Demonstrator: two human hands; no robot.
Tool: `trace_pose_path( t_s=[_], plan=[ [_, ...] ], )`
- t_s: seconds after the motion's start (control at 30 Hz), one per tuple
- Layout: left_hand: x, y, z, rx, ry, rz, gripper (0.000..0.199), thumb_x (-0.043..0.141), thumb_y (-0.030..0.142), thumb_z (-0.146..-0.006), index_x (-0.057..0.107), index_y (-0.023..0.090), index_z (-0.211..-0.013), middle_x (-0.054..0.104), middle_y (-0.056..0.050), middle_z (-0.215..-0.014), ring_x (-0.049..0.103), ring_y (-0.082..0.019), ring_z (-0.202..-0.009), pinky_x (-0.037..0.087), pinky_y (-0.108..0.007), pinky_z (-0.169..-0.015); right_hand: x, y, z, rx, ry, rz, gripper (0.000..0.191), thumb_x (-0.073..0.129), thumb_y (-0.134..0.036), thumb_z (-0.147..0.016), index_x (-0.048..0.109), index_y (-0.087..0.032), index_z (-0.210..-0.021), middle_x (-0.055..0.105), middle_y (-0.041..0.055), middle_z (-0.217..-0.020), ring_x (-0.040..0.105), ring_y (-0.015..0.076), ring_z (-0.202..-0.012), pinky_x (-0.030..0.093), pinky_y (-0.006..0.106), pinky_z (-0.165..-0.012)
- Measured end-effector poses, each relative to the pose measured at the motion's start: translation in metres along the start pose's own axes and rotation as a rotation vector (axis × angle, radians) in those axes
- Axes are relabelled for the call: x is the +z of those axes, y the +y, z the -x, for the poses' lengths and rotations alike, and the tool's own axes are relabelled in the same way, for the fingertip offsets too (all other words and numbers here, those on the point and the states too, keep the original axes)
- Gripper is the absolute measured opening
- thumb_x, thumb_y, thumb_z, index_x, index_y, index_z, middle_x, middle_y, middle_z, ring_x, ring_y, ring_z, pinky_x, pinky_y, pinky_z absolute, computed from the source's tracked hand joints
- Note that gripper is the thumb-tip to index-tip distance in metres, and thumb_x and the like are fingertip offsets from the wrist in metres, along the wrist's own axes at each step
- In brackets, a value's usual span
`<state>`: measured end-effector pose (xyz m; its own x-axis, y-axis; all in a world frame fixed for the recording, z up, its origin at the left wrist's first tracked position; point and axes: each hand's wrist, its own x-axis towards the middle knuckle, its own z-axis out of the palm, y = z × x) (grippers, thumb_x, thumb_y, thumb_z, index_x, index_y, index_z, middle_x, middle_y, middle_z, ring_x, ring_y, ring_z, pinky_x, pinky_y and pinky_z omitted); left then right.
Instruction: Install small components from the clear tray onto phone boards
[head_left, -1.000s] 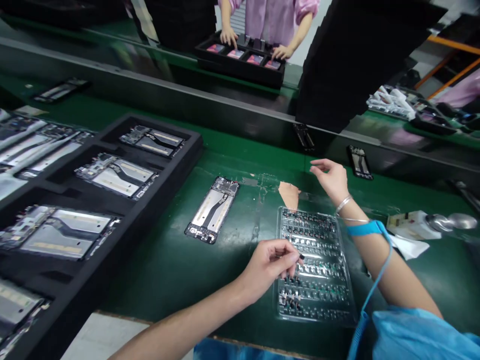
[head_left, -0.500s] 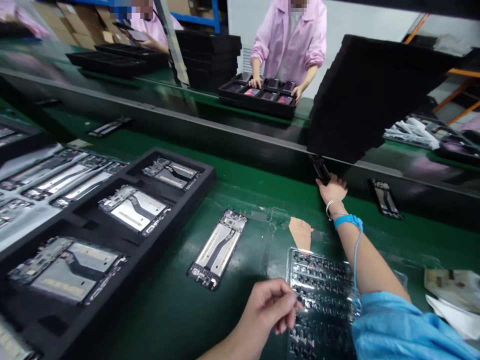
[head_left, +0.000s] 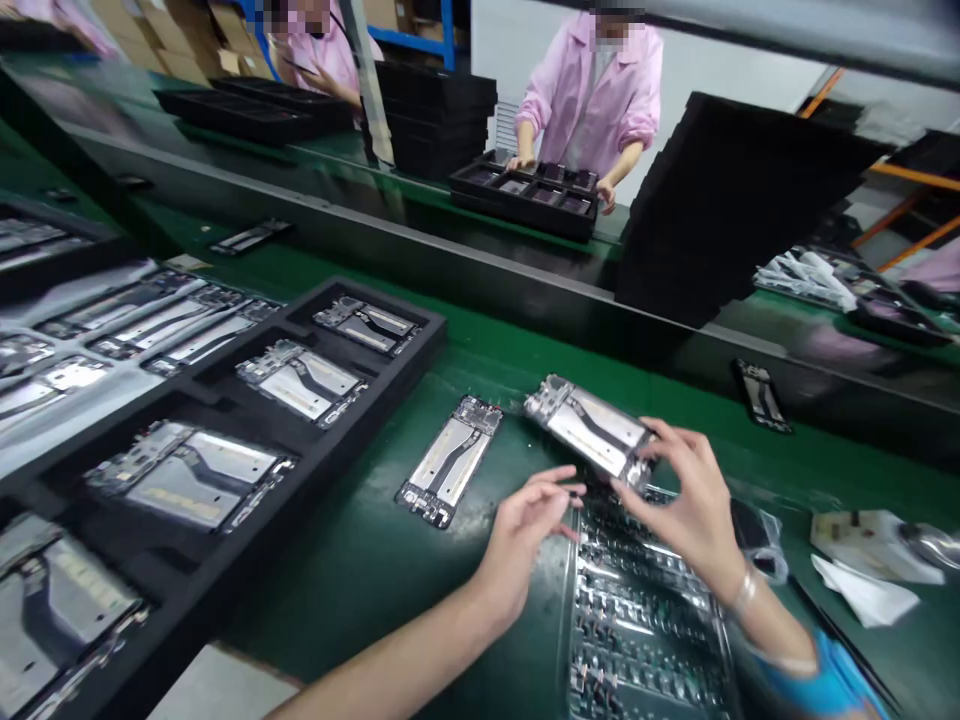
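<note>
Phone frame held up at a tilt, its edge pinched between the fingers and thumb of the right hand, just above a clear plastic tray of small parts. Left hand beside it, fingers loose and released, holding nothing. Second frame flat on green mat, beside black foam tray of frames.

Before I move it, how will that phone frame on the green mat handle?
The phone frame looks fairly stiff, given its long metal plate. Lying flat, it probably won't roll, though it may slide. The small parts at its ends look fragile.
</note>
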<state>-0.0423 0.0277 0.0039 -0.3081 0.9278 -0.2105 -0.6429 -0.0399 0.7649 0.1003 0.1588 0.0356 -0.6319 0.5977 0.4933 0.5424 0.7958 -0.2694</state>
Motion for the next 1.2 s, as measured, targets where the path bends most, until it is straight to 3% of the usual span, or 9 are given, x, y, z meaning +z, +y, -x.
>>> trace_pose_path(
  t_s=[0.13, 0.23, 0.37, 0.47, 0.53, 0.67, 0.8, 0.97, 1.2],
  plan=[
    [-0.002, 0.003, -0.001, 0.021, 0.043, 0.02, 0.023, 0.067, 0.035, -0.074, 0.061, 0.012, -0.072, 0.061, -0.005, -0.081, 0.056, -0.013, -0.071, 0.05, -0.025, -0.062, -0.031, -0.038, 0.067, -0.044, -0.016, -0.047, 0.035, 0.072, -0.028, -0.067, 0.057, -0.023, -0.098, 0.056, 0.0116, -0.125, 0.051, 0.0326, -0.107, 0.043, 0.05, -0.086],
    [0.0, -0.001, 0.005, -0.007, -0.054, -0.105, 0.028, 0.068, 0.038, -0.072, 0.06, 0.012, -0.069, 0.061, -0.003, -0.069, 0.053, -0.01, -0.059, 0.045, -0.022, -0.055, -0.041, -0.047, 0.097, 0.259, -0.05, -0.266, 0.042, 0.06, -0.033, -0.079, 0.05, -0.024, -0.12, 0.062, 0.0109, -0.115, 0.059, 0.0282, -0.098, 0.05, 0.042, -0.077],
    [0.005, -0.01, 0.017, -0.117, -0.302, -0.253, 0.028, 0.066, 0.039, -0.074, 0.062, 0.012, -0.069, 0.062, -0.002, -0.067, 0.051, -0.009, -0.056, 0.041, -0.018, -0.05, -0.033, -0.044, 0.1, 0.717, -0.086, -0.629, 0.041, 0.051, -0.04, -0.085, 0.052, -0.023, -0.122, 0.069, 0.0058, -0.088, 0.064, 0.0196, -0.067, 0.053, 0.029, -0.056],
    [0.006, -0.013, 0.022, -0.173, -0.46, -0.323, 0.026, 0.064, 0.037, -0.077, 0.065, 0.011, -0.072, 0.06, -0.003, -0.068, 0.048, -0.008, -0.052, 0.039, -0.018, -0.043, -0.022, -0.041, 0.093, 0.833, -0.021, -0.856, 0.03, 0.058, -0.041, -0.081, 0.063, -0.02, -0.102, 0.07, 0.0053, -0.087, 0.065, 0.0196, -0.07, 0.054, 0.029, -0.061],
    [0.006, -0.011, 0.021, -0.128, -0.445, -0.341, 0.024, 0.064, 0.035, -0.076, 0.067, 0.011, -0.072, 0.06, -0.005, -0.079, 0.05, -0.009, -0.056, 0.041, -0.018, -0.042, -0.019, -0.042, 0.092, 0.844, -0.01, -0.964, 0.028, 0.057, -0.04, -0.082, 0.064, -0.02, -0.101, 0.07, 0.0054, -0.09, 0.065, 0.0199, -0.073, 0.054, 0.029, -0.064],
    [0.004, 0.0, 0.017, 0.128, -0.294, -0.368, 0.015, 0.063, 0.024, -0.079, 0.066, 0.013, -0.069, 0.06, -0.01, -0.106, 0.059, -0.017, -0.086, 0.051, -0.025, -0.066, -0.021, -0.05, 0.1, 0.835, -0.071, -1.039, 0.029, 0.057, -0.037, -0.083, 0.063, -0.022, -0.107, 0.07, 0.0057, -0.098, 0.065, 0.0208, -0.081, 0.054, 0.031, -0.071],
    [0.006, 0.009, 0.02, 0.333, -0.215, -0.505, 0.01, 0.06, 0.015, -0.08, 0.065, 0.015, -0.072, 0.062, -0.009, -0.105, 0.06, -0.018, -0.096, 0.046, -0.035, -0.09, -0.021, -0.055, 0.106, 0.851, -0.163, -1.119, 0.027, 0.055, -0.035, -0.085, 0.062, -0.023, -0.108, 0.07, 0.0042, -0.098, 0.066, 0.0202, -0.083, 0.054, 0.031, -0.075],
    [0.007, 0.007, 0.026, 0.562, -0.174, -0.736, 0.01, 0.06, 0.01, -0.079, 0.065, 0.017, -0.077, 0.062, -0.009, -0.108, 0.061, -0.018, -0.094, 0.049, -0.031, -0.078, -0.018, -0.061, 0.106, 0.877, -0.215, -1.167, 0.018, 0.057, -0.034, -0.084, 0.064, -0.023, -0.096, 0.069, 0.001, -0.085, 0.064, 0.0167, -0.075, 0.052, 0.024, -0.066],
    [-0.001, -0.005, 0.021, 1.208, -0.26, -1.177, 0.01, 0.057, 0.005, -0.078, 0.062, 0.013, -0.082, 0.069, -0.01, -0.095, 0.063, -0.019, -0.091, 0.047, -0.029, -0.068, -0.017, -0.065, 0.108, 0.874, -0.239, -1.1, 0.016, 0.058, -0.037, -0.083, 0.06, -0.021, -0.082, 0.058, -0.002, -0.068, 0.053, 0.0118, -0.063, 0.044, 0.02, -0.058]
  ],
)
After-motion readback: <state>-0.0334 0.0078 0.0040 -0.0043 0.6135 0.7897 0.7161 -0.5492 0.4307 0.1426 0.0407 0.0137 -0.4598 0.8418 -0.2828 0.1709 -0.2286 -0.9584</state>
